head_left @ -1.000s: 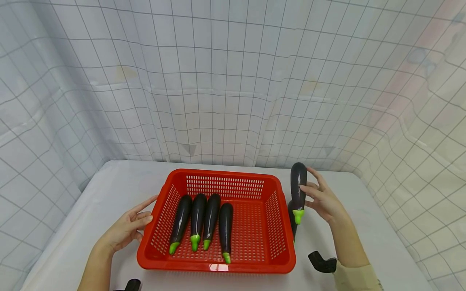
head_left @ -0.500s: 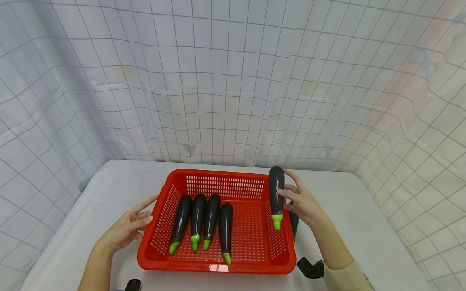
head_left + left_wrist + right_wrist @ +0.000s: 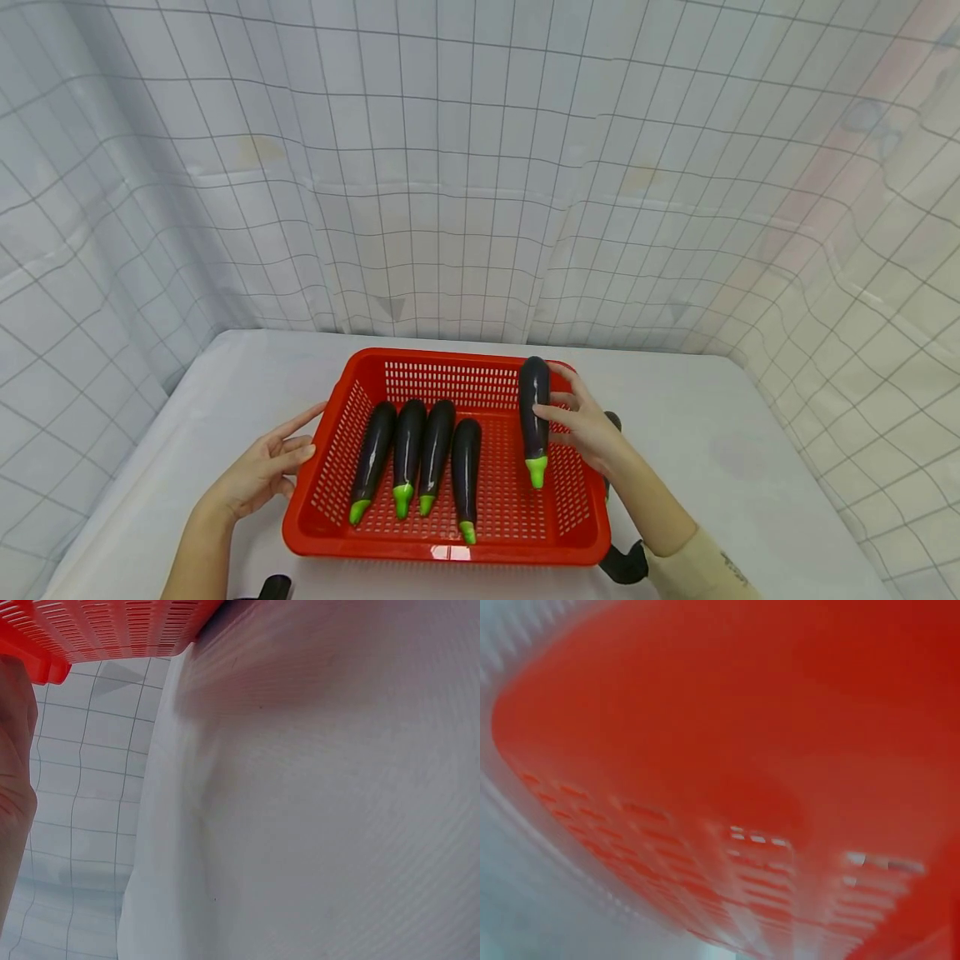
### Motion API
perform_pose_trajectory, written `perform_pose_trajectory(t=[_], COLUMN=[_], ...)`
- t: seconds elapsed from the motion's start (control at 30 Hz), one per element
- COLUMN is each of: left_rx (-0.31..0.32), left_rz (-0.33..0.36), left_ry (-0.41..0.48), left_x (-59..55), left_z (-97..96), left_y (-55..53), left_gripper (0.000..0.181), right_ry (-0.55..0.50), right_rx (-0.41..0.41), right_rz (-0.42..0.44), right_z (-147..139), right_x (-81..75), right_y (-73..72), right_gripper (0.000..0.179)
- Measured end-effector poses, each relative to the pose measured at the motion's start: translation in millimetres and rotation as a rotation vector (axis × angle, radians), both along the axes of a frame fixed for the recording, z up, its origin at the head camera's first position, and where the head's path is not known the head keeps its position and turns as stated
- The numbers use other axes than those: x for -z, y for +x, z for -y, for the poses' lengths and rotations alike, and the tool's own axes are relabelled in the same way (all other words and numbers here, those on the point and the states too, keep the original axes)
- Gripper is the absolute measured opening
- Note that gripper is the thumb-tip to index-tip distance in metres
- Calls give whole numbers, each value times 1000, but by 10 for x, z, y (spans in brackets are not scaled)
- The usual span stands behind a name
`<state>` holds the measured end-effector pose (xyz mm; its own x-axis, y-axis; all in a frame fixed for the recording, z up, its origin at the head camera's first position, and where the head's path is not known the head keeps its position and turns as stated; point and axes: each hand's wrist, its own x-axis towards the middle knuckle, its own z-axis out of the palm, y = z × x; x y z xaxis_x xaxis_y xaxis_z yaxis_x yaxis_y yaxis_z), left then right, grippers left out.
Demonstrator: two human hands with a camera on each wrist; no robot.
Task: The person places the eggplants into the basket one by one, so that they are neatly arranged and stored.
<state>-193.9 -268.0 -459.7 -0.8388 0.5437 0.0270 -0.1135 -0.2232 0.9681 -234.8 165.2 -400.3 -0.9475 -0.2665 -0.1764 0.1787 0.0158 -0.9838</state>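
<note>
In the head view my right hand [image 3: 588, 429] holds an eggplant [image 3: 534, 408] over the right part of a red plastic basket [image 3: 450, 550]. The green stem end of this eggplant points toward me. Several other eggplants [image 3: 466, 467] lie side by side in the basket's left half, green ends also toward me. My left hand [image 3: 258, 471] touches the basket's left rim from outside, index finger stretched along it. Another eggplant [image 3: 613, 419] lies outside the basket on the right, mostly hidden by my right wrist. The right wrist view shows only blurred red basket [image 3: 705, 735].
A white-covered table [image 3: 720, 433] extends on both sides of the basket. Behind it hangs a white curtain [image 3: 450, 208] with a dark grid, which also closes off both sides. A black wrist mount [image 3: 626, 564] sits by my right forearm.
My right hand has carried the eggplant leftward, from beyond the basket's right rim to above its inside. The left hand, the basket and the eggplants in it have stayed put.
</note>
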Motion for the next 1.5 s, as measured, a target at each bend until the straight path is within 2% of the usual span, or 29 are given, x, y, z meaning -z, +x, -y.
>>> perform_pose_trajectory(t=[0.23, 0.47, 0.9, 1.27, 1.5], left_rx=[13, 1, -2, 15, 8], left_rz=[-3, -2, -4, -6, -11], left_ry=[20, -1, -9, 37, 12], left_x=[8, 20, 18, 35, 31], left_z=[3, 8, 12, 24, 14], left_y=[-6, -14, -17, -27, -24], left_gripper=[55, 55, 55, 56, 56], right_ry=[34, 59, 47, 44, 65], right_rx=[39, 11, 43, 89, 63], right_rz=[13, 17, 120, 207, 234], right_z=[145, 282, 481, 553, 560], right_x=[109, 196, 328, 412, 451], right_y=[7, -10, -48, -87, -74], right_gripper=[70, 70, 69, 70, 71])
